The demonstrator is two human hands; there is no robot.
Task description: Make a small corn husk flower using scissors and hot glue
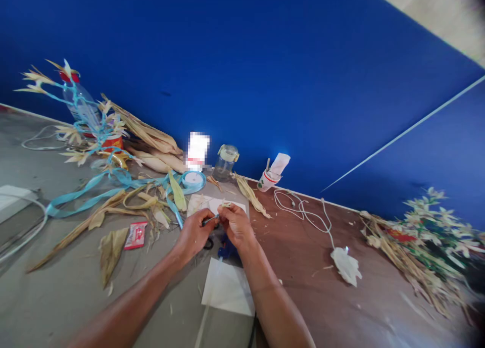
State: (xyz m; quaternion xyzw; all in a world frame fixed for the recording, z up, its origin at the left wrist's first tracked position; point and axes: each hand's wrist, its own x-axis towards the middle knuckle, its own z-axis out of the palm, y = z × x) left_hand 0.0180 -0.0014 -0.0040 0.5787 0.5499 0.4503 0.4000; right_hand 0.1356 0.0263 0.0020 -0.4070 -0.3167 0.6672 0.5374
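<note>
My left hand (196,233) is closed in a pinch on a thin bluish stem (210,219), which runs toward my right hand. The fingers of my right hand (237,226) are closed on a small piece of pale husk (226,205) at the stem's end. Beneath my hands, a dark blue object (227,248) is partly hidden by my right wrist. A black ring (208,244) shows beside it. White paper (227,287) lies between my forearms. Light blue ribbon (174,209) trails from a roll (194,180) just beyond my left hand.
Dried husks (109,206) and a red packet (135,235) lie left. A bottle (81,103) holds blue-stemmed husk flowers. A lidded jar (226,162), paper cup (270,179) and white cable (303,210) are near the blue wall (265,75). White flowers (435,221) lie right.
</note>
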